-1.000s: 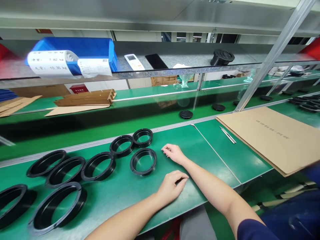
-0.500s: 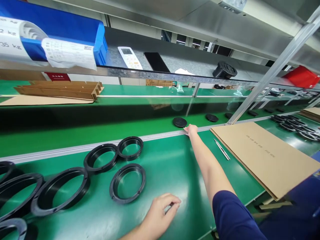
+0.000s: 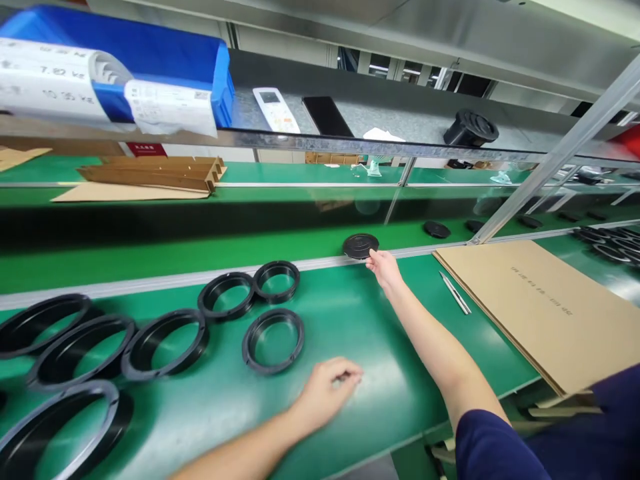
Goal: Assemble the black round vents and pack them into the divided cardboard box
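A round black disc [image 3: 361,246] is pinched at its near right edge by my right hand [image 3: 384,268], over the metal rail beside the green belt [image 3: 125,257]. My left hand [image 3: 327,393] is above the green table [image 3: 380,413], its fingers curled and thumb near the fingertips; whether anything small is between them I cannot make out. Nearest to it is a black ring [image 3: 273,341] lying flat. Two smaller-looking rings [image 3: 277,281] touch each other behind that one, and several more black rings [image 3: 165,345] lie to the left.
Flat cardboard [image 3: 540,307] and a silver pen-like tool [image 3: 455,293] lie on the right. More black discs [image 3: 437,230] sit along the belt. Above runs a shelf with a blue bin [image 3: 165,60], a phone [image 3: 327,117] and a white remote [image 3: 275,111]; a slanted metal post [image 3: 555,157] stands at right.
My right hand has taken hold of the disc at its edge and drawn it slightly toward the rail. My left hand keeps its curled pose. The view has shifted left.
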Available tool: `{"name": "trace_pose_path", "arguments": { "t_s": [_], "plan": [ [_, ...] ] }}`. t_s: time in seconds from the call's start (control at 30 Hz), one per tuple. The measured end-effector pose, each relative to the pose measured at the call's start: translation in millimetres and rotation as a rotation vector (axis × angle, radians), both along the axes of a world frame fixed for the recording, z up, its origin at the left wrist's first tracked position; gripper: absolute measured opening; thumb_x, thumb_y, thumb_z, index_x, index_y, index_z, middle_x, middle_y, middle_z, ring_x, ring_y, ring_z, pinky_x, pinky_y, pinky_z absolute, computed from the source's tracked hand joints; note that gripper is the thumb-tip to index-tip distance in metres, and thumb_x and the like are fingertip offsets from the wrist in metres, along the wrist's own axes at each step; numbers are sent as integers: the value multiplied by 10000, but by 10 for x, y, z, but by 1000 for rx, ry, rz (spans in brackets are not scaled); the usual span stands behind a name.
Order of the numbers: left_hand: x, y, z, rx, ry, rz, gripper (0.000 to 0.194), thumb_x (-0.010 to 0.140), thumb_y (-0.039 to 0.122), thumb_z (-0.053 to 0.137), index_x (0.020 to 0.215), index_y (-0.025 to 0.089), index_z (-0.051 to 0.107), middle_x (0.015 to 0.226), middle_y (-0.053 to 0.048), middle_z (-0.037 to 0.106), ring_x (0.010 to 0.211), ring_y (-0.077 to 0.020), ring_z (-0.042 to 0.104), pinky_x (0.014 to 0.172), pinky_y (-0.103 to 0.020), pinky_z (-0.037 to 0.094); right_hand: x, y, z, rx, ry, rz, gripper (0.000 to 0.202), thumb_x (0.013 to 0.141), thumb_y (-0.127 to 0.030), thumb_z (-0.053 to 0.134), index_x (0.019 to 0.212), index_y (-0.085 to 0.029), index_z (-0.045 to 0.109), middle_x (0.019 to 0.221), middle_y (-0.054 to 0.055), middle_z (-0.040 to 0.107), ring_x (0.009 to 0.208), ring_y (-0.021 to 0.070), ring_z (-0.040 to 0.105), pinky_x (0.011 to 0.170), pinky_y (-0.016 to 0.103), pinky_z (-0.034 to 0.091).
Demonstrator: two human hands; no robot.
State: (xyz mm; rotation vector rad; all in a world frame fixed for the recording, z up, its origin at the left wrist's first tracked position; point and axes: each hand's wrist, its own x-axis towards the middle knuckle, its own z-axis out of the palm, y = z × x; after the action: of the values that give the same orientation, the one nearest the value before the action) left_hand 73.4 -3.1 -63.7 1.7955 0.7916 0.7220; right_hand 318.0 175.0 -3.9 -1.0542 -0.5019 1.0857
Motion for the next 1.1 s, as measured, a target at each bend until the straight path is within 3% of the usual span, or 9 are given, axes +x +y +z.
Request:
{"name": "trace_pose_path", "arguments": {
  "t_s": [0.1,0.2,0.27,0.37,0.57,0.73,0.83,0.93,1.1],
  "plan": [
    [32,33,-5,-240,-245,16,445,890,513,734,1171,169,694,1039,-102,732,959,-221,671,921,-359,513,-163,-986,-148,80,-5,135,378,783,-329,865,776,-193,512,609,-47,572,522,70,546,498,153,484],
    [67,34,73,-545,-626,4,773,832,661,754,1443,262,501,1422,-131,579,1243,-271,594,1090,-442,454,-415,-1888,-329,95,13,218,464,692,-430,910,816,-217,518,608,-64,565,519,81,542,483,169,475],
    [67,6,172,-697,-768,-50,781,862,754,639,1465,283,481,1517,-112,497,1349,-303,520,1147,-484,412,-616,-2324,-431,101,18,267,473,719,-472,886,838,-231,497,608,-68,569,525,90,557,493,177,483],
    [0,-67,316,-820,-850,-135,745,933,766,503,1504,291,450,1510,-76,509,1400,-320,470,1185,-534,365,-889,-2698,-534,93,23,338,458,779,-510,835,860,-240,474,627,-59,601,539,96,575,529,189,512],
    [-233,-169,400,-818,-840,-175,706,947,546,620,1563,314,367,1531,-47,484,1460,-325,394,1200,-564,313,-1195,-2870,-603,63,119,365,456,754,-498,855,919,-228,527,689,-50,629,568,85,588,547,178,525],
    [-279,-136,435,-793,-819,-162,737,893,446,639,1557,267,372,1503,-72,507,1453,-345,402,1208,-585,305,-1236,-2825,-601,68,10,377,459,797,-553,801,958,-217,533,749,-28,650,574,99,604,547,208,545],
    [-288,-118,490,-787,-836,-139,719,900,439,607,1550,235,377,1481,-79,527,1460,-340,391,1224,-570,290,-1141,-2752,-540,137,-277,134,385,911,-555,678,1045,-216,555,830,7,648,702,142,657,618,257,582],
    [-325,-111,537,-789,-880,-122,704,909,453,591,1545,230,384,1487,-61,525,1471,-318,373,1241,-526,273,-1018,-2665,-412,321,-688,-120,321,1000,-449,575,1219,-216,609,1146,96,631,1049,197,646,867,347,598],
    [-368,-120,567,-784,-943,-105,715,868,411,669,1520,222,443,1417,-73,599,1436,-309,443,1233,-491,315,-987,-2499,-177,516,-1137,-115,390,1050,-388,474,1401,-259,584,1369,125,564,1324,271,520,1093,504,497]
  ]
}}
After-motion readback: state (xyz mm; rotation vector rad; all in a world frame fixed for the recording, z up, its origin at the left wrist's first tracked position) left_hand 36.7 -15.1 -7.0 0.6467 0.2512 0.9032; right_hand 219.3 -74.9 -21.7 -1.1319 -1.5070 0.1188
